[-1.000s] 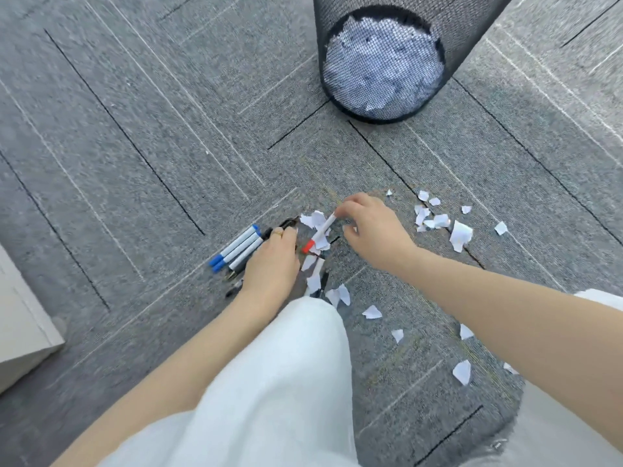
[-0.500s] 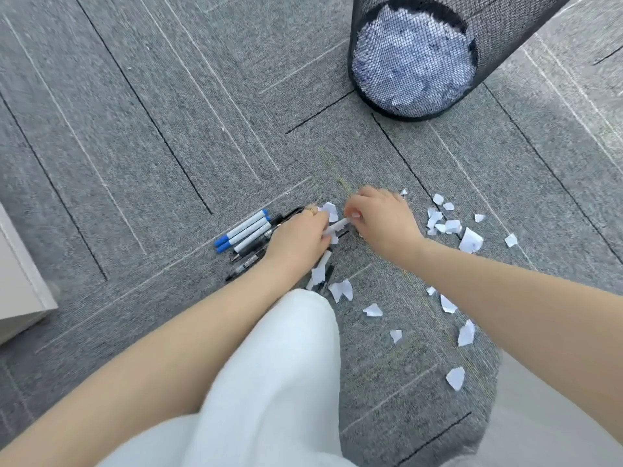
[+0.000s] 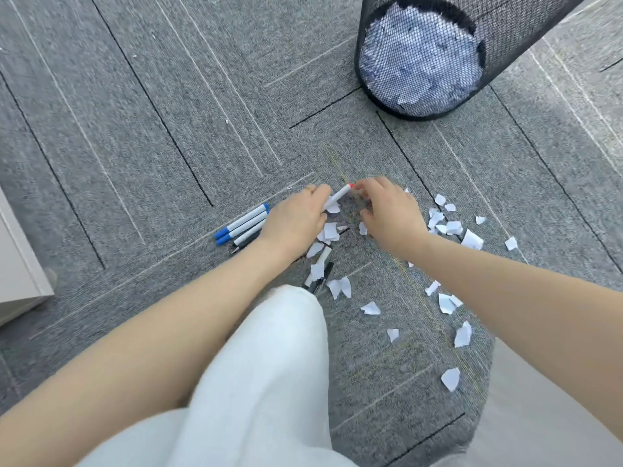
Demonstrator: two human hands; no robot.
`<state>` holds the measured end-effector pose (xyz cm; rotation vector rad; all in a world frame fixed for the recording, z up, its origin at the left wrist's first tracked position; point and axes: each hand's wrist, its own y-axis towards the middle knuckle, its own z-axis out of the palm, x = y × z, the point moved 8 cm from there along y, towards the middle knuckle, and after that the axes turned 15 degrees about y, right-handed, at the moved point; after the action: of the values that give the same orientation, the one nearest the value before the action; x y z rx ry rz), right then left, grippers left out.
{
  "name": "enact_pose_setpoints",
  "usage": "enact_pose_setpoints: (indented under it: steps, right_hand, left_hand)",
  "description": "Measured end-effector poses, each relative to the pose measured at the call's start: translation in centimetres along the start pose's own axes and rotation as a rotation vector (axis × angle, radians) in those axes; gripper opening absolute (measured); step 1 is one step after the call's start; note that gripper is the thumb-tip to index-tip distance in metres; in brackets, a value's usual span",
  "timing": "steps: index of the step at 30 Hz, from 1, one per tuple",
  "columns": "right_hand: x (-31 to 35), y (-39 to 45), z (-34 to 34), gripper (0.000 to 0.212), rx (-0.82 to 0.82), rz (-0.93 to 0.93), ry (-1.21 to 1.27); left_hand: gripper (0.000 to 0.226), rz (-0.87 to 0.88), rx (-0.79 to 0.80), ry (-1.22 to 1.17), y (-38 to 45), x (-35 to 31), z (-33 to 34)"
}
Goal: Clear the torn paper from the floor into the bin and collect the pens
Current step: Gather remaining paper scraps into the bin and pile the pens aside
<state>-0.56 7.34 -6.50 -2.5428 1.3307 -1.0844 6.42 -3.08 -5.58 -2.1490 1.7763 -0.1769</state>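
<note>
My left hand (image 3: 296,220) is closed around a bundle of pens (image 3: 243,224) low over the carpet; their blue caps stick out to its left. A white pen with a red cap (image 3: 338,196) spans the gap between my hands. Its back end sits in my left fingers and the fingertips of my right hand (image 3: 391,217) pinch its red tip. Torn paper scraps (image 3: 451,227) lie scattered under and to the right of my hands. Two black pens (image 3: 319,276) lie half under scraps near my knee. The black mesh bin (image 3: 371,38), full of torn paper, stands at the far right.
My left knee in white trousers (image 3: 269,365) juts into the lower middle, and my right knee (image 3: 546,416) fills the bottom right. A white furniture corner (image 3: 17,264) stands at the left edge. More scraps (image 3: 450,379) lie near my right knee.
My right hand has carried the red-capped pen over to my left hand, with its red end now pointing up and right. Both hands have shifted slightly away from me.
</note>
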Motion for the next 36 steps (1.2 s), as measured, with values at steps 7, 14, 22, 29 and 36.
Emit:
enact_pose_setpoints:
  steps: [7, 14, 22, 29, 36]
  right_hand:
    - [0.7, 0.2, -0.3, 0.024, 0.088, 0.033, -0.003]
    - [1.6, -0.1, 0.1, 0.027, -0.011, -0.071, 0.115]
    - [4.4, 1.5, 2.5, 0.046, 0.059, -0.128, 0.078]
    - [3.5, 0.6, 2.8, 0.041, 0.151, -0.226, 0.001]
    - [3.6, 0.1, 2.6, 0.025, 0.136, -0.235, -0.031]
  left_hand:
    - [0.016, 0.04, 0.126, 0.099, 3.0, -1.0, 0.3]
    - [0.018, -0.272, 0.151, -0.513, 1.5, 2.3, -0.9]
    - [0.006, -0.431, 0.233, -0.338, -3.6, 8.3, 0.8]
    - [0.02, -0.192, 0.033, -0.193, -4.1, 2.5, 0.5]
    - [0.018, -0.075, 0.061, 0.028, -1.3, 1.1, 1.4]
